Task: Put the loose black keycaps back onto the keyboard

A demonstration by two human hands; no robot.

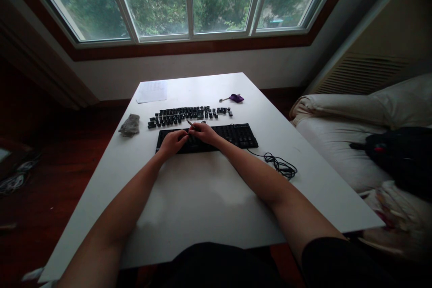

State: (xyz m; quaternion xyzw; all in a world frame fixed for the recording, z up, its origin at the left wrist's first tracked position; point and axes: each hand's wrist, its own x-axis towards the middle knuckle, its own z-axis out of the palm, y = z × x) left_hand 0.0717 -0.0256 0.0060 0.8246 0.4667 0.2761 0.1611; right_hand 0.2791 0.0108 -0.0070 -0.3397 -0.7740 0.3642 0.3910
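A black keyboard (240,135) lies on the white table, partly covered by both my hands. My right hand (205,134) is closed around a slim pen-like tool (191,123), whose tip points up and to the left; its exact kind is too small to make out. Close beside it, my left hand (173,141) rests over the left half of the keyboard, fingers bent and drawn together. What its fingertips grip, if anything, is hidden. Behind the keyboard, loose black keycaps (168,120) are laid out in rows.
A crumpled grey cloth (130,125) lies left of the keycaps, with a paper sheet (152,92) farther back. A purple object (236,98) with a thin handled piece lies back right. The coiled black cable (281,165) is right of the keyboard. A sofa (330,153) borders the right.
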